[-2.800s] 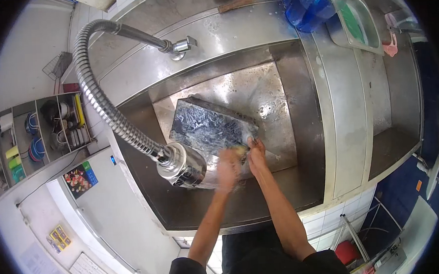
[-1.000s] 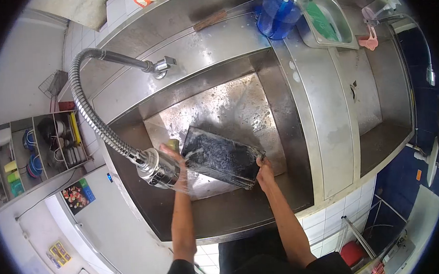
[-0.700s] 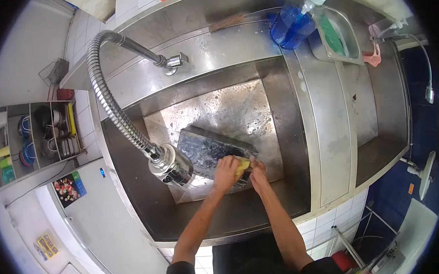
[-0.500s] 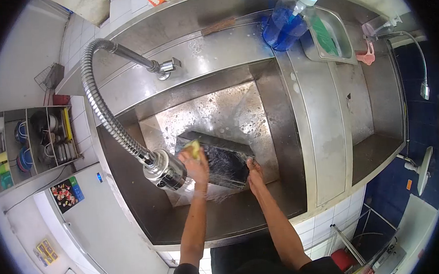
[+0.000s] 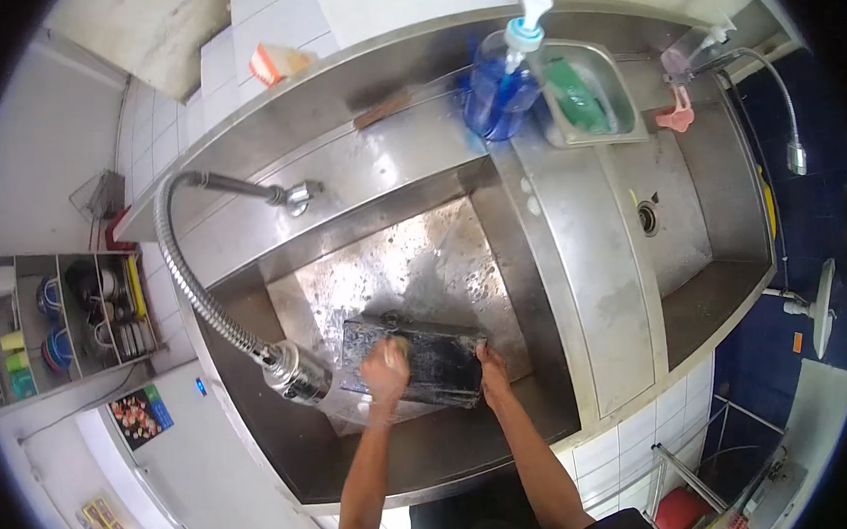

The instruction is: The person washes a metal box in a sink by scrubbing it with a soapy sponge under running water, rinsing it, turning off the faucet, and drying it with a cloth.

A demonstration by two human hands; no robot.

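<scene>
A black, rectangular, box-like piece (image 5: 440, 367) with wet, whitish smears rests tilted in the steel sink basin (image 5: 385, 252). My left hand (image 5: 385, 372) is closed round a yellowish sponge (image 5: 403, 344), mostly hidden by the fingers, and presses it on the left part of the black surface. At the other end, my right hand (image 5: 492, 372) grips the piece's right edge, thumb on top and fingers largely out of sight. Left of my left hand hangs the spray head (image 5: 297, 375) of a coiled metal faucet.
Behind the basin stand a pump bottle of blue liquid (image 5: 503, 93) and a small steel tray (image 5: 635, 124) holding a green scouring pad (image 5: 576, 98). A second sink (image 5: 677, 251) lies to the right, with a pink holder (image 5: 676, 112) behind it. Dish shelves (image 5: 63, 326) are at left.
My left hand has moved with the sponge over the black surface. The black piece now shows its broad face more, with my right hand still on its right edge. The camera view has shifted.
</scene>
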